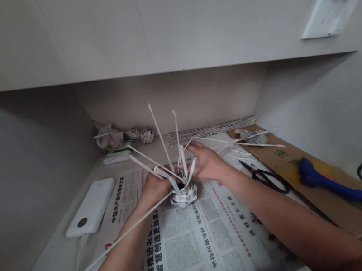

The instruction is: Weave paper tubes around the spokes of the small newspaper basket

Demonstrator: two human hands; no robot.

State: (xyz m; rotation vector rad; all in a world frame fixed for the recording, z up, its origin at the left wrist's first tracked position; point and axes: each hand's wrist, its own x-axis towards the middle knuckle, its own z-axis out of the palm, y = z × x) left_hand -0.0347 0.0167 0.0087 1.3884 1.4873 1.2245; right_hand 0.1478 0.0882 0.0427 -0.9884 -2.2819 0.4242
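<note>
Woven paper piece [184,197]: it is straight ahead of you, between your two hands, over the newspaper [180,241];
Left hand [155,187]: at the piece's left side, fingers curled partly inward; the strips hide your fingertips, so I cannot tell whether they grip;
Right hand [205,161]: behind and right of the piece, fingers bent among the strips; I cannot tell what they pinch, if anything;
Weaving: best, I judge, to steady the rounded body with one hand and fold one strip at a time with the other; draw each snug against its neighbour, with even pull;
Long strip [100,257]: it leaves the body toward you, leftward, over your left forearm [122,264]; keep it free there, lest it drag or kink;
Pointing: rounded end roughly toward you, dark opening upward; the paper strips [159,134] mostly fan up and away, some leaning left, one bent far right;
Long axis: with the upright strips, up and away from you; the body itself is squat, its exact tilt unclear
</note>
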